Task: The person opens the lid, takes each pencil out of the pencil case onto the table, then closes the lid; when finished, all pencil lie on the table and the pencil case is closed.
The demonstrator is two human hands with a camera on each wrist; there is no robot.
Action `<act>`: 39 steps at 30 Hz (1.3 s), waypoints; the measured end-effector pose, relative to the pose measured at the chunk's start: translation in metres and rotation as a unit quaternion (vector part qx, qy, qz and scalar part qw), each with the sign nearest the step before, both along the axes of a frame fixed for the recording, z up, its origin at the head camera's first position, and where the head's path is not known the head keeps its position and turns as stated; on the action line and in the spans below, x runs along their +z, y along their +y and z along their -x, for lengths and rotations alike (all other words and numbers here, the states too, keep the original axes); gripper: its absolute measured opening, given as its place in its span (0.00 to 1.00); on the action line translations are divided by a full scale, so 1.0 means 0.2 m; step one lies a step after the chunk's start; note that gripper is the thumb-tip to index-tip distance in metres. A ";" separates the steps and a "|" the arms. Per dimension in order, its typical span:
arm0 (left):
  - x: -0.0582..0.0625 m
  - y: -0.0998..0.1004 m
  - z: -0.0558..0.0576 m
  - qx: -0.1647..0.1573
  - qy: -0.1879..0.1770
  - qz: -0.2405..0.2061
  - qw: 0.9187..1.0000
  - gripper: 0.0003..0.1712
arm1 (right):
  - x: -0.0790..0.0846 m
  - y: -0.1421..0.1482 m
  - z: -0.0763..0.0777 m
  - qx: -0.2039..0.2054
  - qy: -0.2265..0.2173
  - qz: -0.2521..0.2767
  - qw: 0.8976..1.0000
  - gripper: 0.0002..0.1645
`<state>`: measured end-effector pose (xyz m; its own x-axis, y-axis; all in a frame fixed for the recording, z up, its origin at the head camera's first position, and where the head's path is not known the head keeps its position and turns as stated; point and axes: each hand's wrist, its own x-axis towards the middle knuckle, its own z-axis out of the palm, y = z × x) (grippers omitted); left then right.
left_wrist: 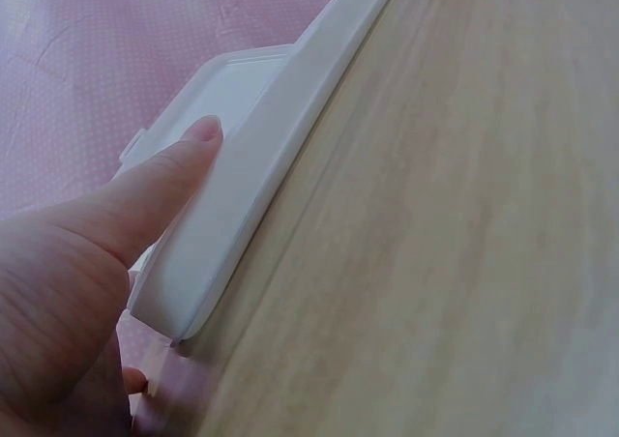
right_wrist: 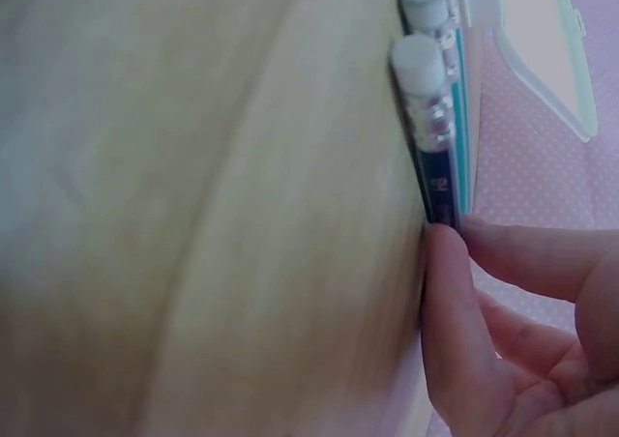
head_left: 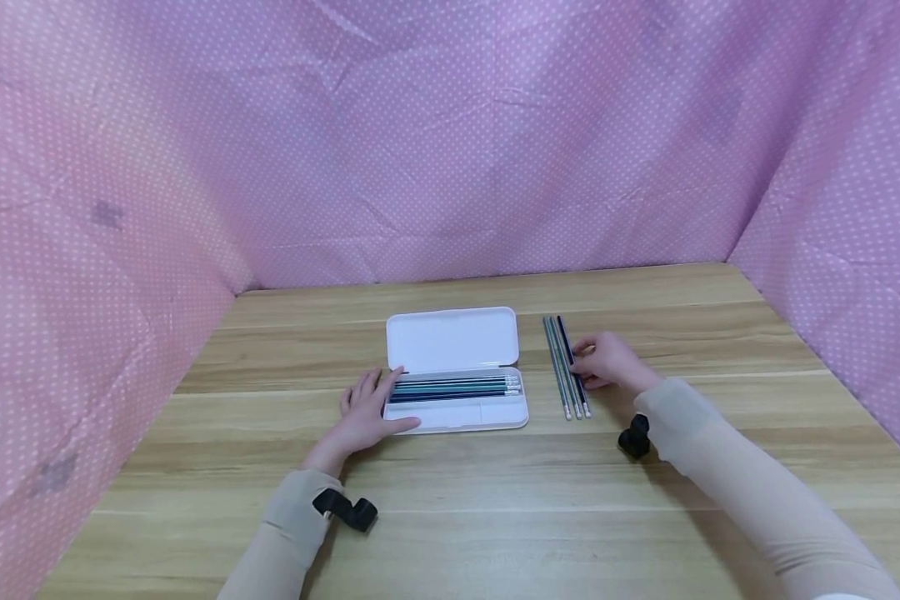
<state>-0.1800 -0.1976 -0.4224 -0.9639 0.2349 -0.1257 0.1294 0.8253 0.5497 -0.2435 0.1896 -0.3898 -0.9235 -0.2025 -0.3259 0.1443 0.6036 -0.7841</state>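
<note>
A white pencil case [head_left: 450, 418] lies with its lid [head_left: 452, 340] folded back. Several blue and teal pencils [head_left: 450, 390] fill its rear compartment. My left hand [head_left: 363, 417] rests at the case's left end, fingers spread, with the thumb [left_wrist: 169, 181] straight along the front rim. Right of the case, a few loose pencils [head_left: 557, 367] lie side by side, eraser ends towards me. My right hand [head_left: 607, 360] pinches the rightmost, a dark blue pencil [right_wrist: 440, 171], between thumb and fingers. That pencil's white eraser [right_wrist: 420, 66] shows in the right wrist view.
All of this lies on a wood-grain table [head_left: 480, 517]. Pink polka-dot cloth [head_left: 465, 150] hangs behind it and along both sides. Each wrist wears a black strapped camera [head_left: 345, 510]. The front of the case has a smaller compartment at its right end.
</note>
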 end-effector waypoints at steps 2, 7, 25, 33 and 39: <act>0.00 0.00 0.00 -0.001 0.001 0.000 1.000 0.54 | 0.00 0.00 0.00 -0.001 0.000 0.000 1.000 0.25; 0.00 0.00 0.00 -0.004 0.004 0.001 1.000 0.54 | 0.00 0.01 0.00 0.001 -0.003 0.006 1.000 0.25; 0.00 0.00 -0.01 0.004 -0.001 -0.004 1.000 0.54 | 0.10 -0.08 -0.04 0.025 0.032 -0.008 0.999 0.26; -0.01 0.00 -0.01 0.001 0.004 -0.004 1.000 0.54 | 0.14 -0.22 -0.06 0.057 0.053 -0.008 0.997 0.27; -0.01 0.00 -0.01 0.002 0.004 -0.006 1.000 0.53 | 0.15 -0.32 -0.07 0.087 0.085 -0.028 0.992 0.24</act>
